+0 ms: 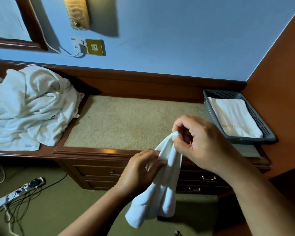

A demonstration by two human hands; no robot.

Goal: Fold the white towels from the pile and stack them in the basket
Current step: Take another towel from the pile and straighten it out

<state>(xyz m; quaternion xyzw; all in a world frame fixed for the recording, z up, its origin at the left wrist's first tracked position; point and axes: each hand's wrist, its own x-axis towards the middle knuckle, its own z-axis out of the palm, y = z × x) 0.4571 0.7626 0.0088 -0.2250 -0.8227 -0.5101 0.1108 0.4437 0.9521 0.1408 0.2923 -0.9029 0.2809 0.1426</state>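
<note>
Head view. Both hands hold one white towel [157,198] in the air at the near edge of the surface [126,121]. The right hand [201,138] pinches its top corner between thumb and curled fingers. The left hand [141,169], just below and to the left, grips the cloth beside that corner. The rest of the towel hangs bunched in front of the drawers [99,174].

The surface is a beige inlaid panel set in a dark wooden frame with a raised back rail along the wall. At its far right corner stands a grey perforated basket [249,141] containing one folded white towel [233,116], laid flat with faint gold lettering at its near end. To the left, on a lower wooden ledge, lies the pile of unfolded towels [29,106] — loose and crumpled, one edge spilling onto the inlaid panel.

The wall [177,40] behind is pale blue and carries a brass socket plate [94,47] with a white cable plugged in beside it, a wall lamp [77,12], and a wood-framed mirror [32,23] at far left. A wooden side panel [283,65] closes the scene on the right. On the green carpet [58,215] at near left lies a power strip [19,191] with several cables.
</note>
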